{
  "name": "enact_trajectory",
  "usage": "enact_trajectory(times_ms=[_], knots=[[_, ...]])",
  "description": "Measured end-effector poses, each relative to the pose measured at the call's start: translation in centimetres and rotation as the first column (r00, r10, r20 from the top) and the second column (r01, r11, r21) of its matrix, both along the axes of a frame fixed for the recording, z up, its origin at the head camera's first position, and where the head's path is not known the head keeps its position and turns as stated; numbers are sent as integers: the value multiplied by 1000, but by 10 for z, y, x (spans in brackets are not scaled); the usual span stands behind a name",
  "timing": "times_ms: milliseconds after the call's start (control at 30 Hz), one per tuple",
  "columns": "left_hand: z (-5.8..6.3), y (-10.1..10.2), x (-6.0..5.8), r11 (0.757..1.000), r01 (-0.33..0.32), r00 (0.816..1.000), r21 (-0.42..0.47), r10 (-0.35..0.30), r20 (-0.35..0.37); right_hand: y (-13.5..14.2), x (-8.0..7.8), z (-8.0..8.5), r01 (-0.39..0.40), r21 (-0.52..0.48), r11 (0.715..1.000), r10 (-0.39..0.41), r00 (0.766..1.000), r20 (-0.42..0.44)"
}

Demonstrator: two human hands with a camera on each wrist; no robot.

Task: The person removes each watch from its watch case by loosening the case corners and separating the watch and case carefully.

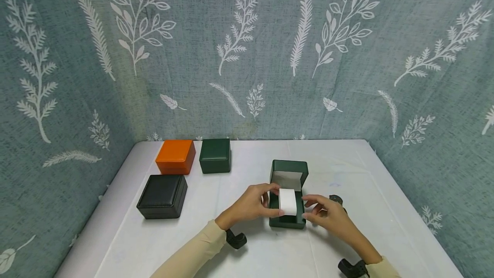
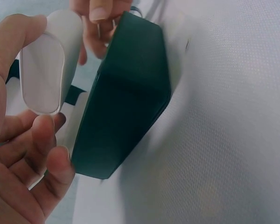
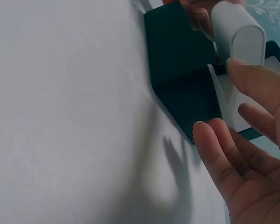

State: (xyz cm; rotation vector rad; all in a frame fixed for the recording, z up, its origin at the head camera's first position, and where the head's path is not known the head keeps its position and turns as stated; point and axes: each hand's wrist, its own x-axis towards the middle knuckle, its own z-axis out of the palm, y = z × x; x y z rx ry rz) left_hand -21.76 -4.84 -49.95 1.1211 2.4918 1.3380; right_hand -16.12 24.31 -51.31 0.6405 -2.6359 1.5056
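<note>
A white watch cushion (image 1: 287,202) is pinched between the thumb and fingers of my left hand (image 1: 254,203), over an open dark green watch box (image 1: 287,223). The box's lid (image 1: 289,166) stands raised at the back, pale inside. In the left wrist view the cushion's flat oval end (image 2: 42,77) faces the camera, above the box's rim. My right hand (image 1: 328,217) hovers by the box's right side, fingers loosely bent and holding nothing. Its thumb overlaps the cushion (image 3: 240,28) in the right wrist view. A dark wristwatch (image 1: 336,199) lies just behind that hand, partly hidden by it.
Toward the left stand three closed boxes: an orange one (image 1: 175,158), a second dark green one (image 1: 215,155) and a larger black one (image 1: 162,196). A white cloth covers the table (image 1: 143,248). Leaf-patterned fabric (image 1: 247,55) rises behind it and at both sides.
</note>
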Motion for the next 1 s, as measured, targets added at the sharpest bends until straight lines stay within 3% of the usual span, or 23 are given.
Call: enact_trajectory(times_ms=[167, 500, 833, 1000], knots=[[1, 1, 0, 1000, -2, 1000, 1, 2, -3, -2, 1, -3, -31, 3, 1000, 31, 999, 11], [-2, 4, -3, 1000, 6, 1000, -8, -6, -25, -2, 1, -4, -17, 4, 1000, 17, 995, 102], [-10, 7, -2, 999, 13, 1000, -32, -13, -28, -2, 0, -7, -22, -5, 1000, 22, 993, 118], [-13, 7, -3, 998, 5, 998, -59, -9, -66, -4, 0, -9, -19, 17, 1000, 17, 994, 110]])
